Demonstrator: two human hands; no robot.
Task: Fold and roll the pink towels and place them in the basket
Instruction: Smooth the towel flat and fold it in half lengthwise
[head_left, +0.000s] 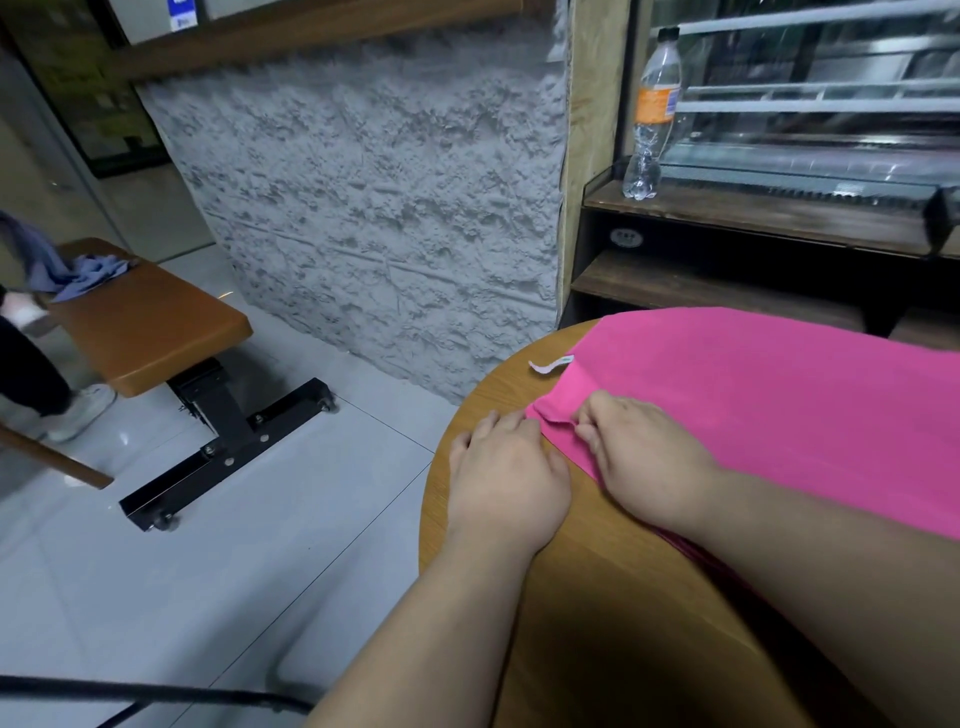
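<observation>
Plainly soft and light, the pink towel (779, 405) lies spread on the round table (597, 571) at the right of the frame, and looks limp enough to crease wherever pinched. The right hand (644, 452) curls its fingers onto the left hem. The left hand (506, 467) lies flat, fingertips touching that edge. Hem and corners look the best holds.

Shop, glass display case (831, 104), wooden counter (753, 214)
</observation>
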